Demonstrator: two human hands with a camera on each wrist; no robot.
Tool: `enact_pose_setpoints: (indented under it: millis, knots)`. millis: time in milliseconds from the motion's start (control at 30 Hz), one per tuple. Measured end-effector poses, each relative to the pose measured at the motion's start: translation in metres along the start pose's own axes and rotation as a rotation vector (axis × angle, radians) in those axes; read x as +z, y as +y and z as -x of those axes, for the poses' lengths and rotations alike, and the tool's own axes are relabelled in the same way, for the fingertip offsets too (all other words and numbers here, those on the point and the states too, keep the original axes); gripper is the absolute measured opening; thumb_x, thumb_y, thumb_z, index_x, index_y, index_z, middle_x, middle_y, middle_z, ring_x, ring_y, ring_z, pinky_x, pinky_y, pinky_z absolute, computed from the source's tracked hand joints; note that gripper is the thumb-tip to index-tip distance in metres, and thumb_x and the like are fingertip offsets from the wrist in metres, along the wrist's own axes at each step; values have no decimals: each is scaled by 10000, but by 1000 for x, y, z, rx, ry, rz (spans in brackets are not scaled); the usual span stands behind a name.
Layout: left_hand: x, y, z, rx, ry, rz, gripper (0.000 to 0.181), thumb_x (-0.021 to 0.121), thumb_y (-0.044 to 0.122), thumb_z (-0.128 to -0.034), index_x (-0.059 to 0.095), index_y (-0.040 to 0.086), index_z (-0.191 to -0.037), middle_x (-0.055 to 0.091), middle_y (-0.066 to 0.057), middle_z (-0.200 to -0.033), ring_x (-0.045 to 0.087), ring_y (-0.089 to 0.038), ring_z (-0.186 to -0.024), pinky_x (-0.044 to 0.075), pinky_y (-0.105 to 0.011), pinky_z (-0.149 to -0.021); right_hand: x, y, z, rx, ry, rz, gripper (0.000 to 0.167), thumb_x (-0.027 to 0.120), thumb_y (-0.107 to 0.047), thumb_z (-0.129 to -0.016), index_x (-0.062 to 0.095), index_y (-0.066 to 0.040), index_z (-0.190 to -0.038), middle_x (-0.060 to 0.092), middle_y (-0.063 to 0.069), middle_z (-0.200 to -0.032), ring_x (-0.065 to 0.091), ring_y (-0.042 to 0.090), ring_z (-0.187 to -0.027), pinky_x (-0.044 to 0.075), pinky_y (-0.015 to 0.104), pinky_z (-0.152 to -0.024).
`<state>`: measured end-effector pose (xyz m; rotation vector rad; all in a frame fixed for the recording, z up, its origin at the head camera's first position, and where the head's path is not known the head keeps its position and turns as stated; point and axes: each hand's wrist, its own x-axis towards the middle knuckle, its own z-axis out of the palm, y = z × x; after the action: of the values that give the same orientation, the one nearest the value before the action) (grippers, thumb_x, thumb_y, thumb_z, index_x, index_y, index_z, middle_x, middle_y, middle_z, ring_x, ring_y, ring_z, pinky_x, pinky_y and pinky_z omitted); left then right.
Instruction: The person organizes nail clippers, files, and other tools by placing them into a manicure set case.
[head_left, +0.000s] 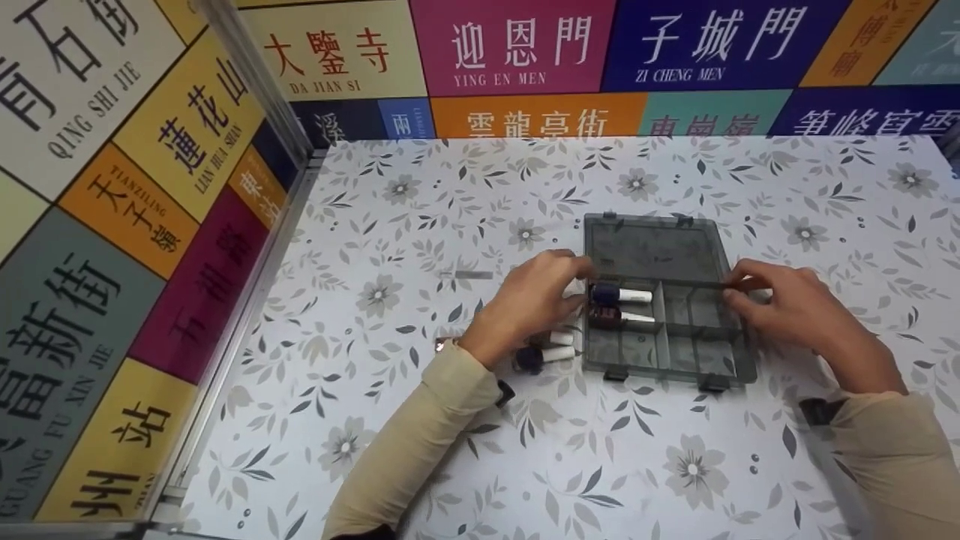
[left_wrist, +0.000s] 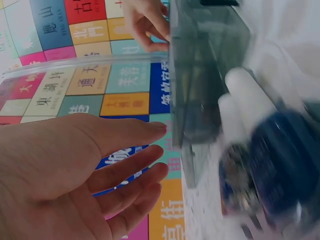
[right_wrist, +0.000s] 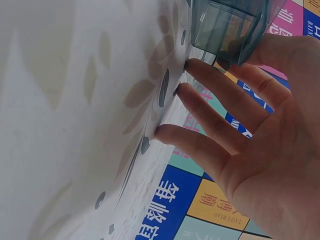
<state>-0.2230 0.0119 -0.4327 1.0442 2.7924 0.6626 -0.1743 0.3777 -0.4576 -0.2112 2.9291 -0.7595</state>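
A grey see-through compartment box lies on the table, with its flat panel at the far side. Inside its left part lie a dark blue nail polish bottle and a dark red one, both with white caps. My right hand pinches the box's right edge between thumb and index finger. At the left edge is my left hand, its fingers loosely bent; the left wrist view shows a gap between them and the box. Beside the box lies another blue nail polish bottle, a second bottle next to it.
A small clear strip lies on the flower-patterned tablecloth, left of the box. Something small and reddish shows partly behind my left wrist. Panels with coloured signs border the table at the back and left.
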Motion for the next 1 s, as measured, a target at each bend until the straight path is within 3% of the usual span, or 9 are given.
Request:
enact_pose_setpoints:
  millis: [300,467,633,800,933,1000]
  knots:
    - [-11,-32,21,-79,39,44,344,739,109,-995,728,169,-1333,773,-44,-1245,747,-222,-1107,628,-365,-922,2,1,1,-41,27,2,139,665,-211,-1061,730,-150,-1168,780,239,-1251,719,537,-1144,430,568,-897]
    - [-22,-57,38,-145,109,70,298,738,61,-978,756,112,-1271,780,-103,-1186,744,-269,-1070,624,-426,-899,5,0,-2,-44,29,-5,119,673,-211,-1059,731,-162,-1151,783,230,-1249,784,472,-1032,417,531,-891]
    - [-27,-80,55,-212,156,90,256,706,58,-993,768,91,-1239,782,-114,-1130,737,-281,-1055,618,-453,-891,5,-1,-4,-39,17,-27,121,676,-209,-1058,730,-157,-1153,773,241,-1270,752,530,-1109,415,633,-966]
    - [-26,-97,67,-294,178,113,243,679,88,-1005,785,100,-1223,772,-81,-1106,731,-261,-1040,615,-444,-885,3,0,-2,-34,23,-25,119,694,-199,-1045,739,-151,-1145,780,232,-1257,717,530,-1183,406,604,-952]
    - [-24,-109,72,-314,203,113,233,709,74,-992,788,78,-1212,783,-103,-1103,739,-261,-1032,621,-439,-886,1,2,1,-30,30,-16,138,694,-209,-1046,745,-146,-1158,781,230,-1255,679,536,-1234,423,601,-941]
    - [-25,-113,72,-327,213,115,227,725,86,-990,788,79,-1208,783,-109,-1106,738,-264,-1032,620,-443,-892,0,3,2,-27,34,-6,148,686,-220,-1052,748,-152,-1167,781,226,-1259,699,509,-1181,451,558,-882]
